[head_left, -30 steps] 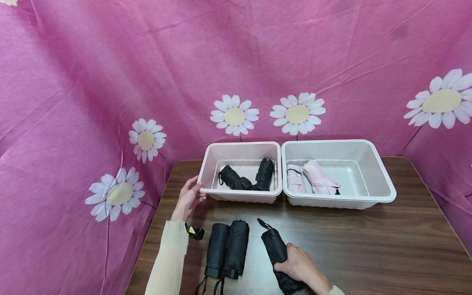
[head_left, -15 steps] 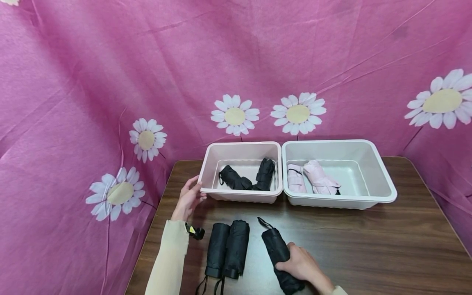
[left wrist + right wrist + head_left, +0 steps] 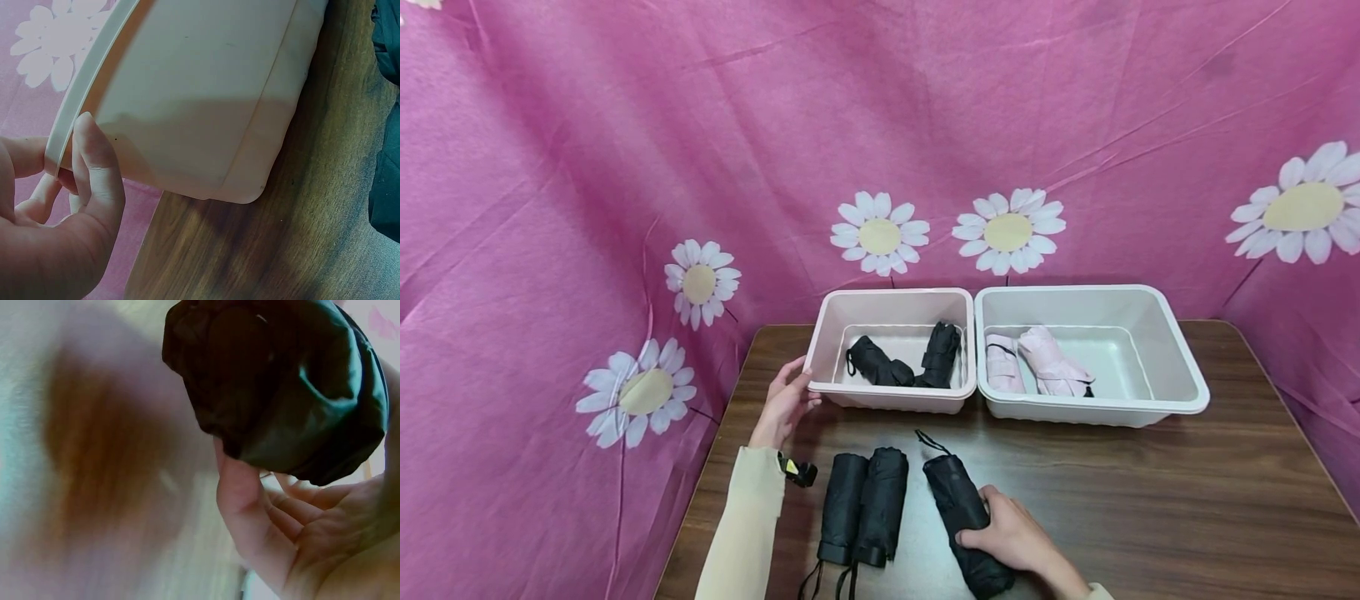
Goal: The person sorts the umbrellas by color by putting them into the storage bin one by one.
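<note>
Brown table (image 3: 1165, 500) | black umbrella (image 3: 955, 497) gripped in right hand (image 3: 1013, 535) | left hand (image 3: 785, 406) pinches bin rim (image 3: 880, 389)

Creased pink cloth (image 3: 880, 100) — white daisies (image 3: 878, 237) — behind a brown wood-grain table (image 3: 1150, 492).

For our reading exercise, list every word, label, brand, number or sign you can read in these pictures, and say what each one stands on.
None: no text can be read in any view.
Yellow patch on the black wrist device: too small to tell whether it bears writing.
Smaller bin, larger bin and the black umbrella in the right hand: nothing legible.
</note>
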The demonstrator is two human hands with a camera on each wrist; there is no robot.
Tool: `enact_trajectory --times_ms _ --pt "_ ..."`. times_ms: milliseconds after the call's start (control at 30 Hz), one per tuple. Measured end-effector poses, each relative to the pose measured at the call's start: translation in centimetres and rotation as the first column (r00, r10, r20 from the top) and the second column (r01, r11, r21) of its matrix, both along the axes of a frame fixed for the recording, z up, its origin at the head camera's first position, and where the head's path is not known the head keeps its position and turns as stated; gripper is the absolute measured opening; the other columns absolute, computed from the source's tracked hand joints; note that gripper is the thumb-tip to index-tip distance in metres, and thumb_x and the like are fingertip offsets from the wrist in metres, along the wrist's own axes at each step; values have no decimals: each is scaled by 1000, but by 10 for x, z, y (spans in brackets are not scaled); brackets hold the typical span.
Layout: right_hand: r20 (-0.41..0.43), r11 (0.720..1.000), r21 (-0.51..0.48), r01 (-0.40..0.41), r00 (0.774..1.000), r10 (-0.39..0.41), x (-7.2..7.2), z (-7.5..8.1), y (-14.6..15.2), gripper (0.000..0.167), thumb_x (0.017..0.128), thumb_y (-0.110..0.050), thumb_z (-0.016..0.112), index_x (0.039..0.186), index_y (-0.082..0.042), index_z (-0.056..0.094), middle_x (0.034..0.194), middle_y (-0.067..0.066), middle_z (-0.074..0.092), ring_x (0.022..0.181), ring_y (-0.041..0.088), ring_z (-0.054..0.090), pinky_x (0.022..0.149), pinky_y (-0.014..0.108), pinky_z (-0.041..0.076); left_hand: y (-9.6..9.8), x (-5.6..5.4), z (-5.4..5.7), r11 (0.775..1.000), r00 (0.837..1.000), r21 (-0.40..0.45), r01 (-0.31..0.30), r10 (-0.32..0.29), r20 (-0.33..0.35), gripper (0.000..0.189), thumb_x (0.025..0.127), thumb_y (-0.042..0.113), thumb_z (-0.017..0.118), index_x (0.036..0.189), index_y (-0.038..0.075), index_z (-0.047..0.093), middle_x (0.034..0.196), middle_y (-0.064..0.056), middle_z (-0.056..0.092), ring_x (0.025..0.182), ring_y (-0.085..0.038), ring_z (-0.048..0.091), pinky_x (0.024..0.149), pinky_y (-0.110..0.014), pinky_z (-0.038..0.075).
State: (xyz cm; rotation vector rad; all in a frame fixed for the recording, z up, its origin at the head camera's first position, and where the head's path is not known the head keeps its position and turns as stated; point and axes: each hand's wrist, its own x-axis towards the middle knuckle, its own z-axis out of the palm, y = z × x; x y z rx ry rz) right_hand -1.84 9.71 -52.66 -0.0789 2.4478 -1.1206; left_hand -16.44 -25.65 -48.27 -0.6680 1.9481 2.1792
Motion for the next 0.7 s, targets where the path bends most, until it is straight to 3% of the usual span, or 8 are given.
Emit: enact_trajectory --times_ms 367,700 --pt "-45 995 -93 28 998 -32 -1 17 5 50 65 -31 83 103 -10 58 76 -2 60 68 9 53 59 22 43 -1 -1 -2 1000 1000 7 16 -16 -4 48 99 14 53 144 12 39 85 -9 59 56 -10 58 59 -24 54" --pt "-56 987 -159 20 998 -30 -7 36 8 53 68 -27 82 111 -8 57 90 0 64 80 9 57 69 20 46 -1 0 -1 1000 1000 12 7 -7 -11 48 99 13 53 144 12 39 87 -11 60 55 -10 58 57 -24 54"
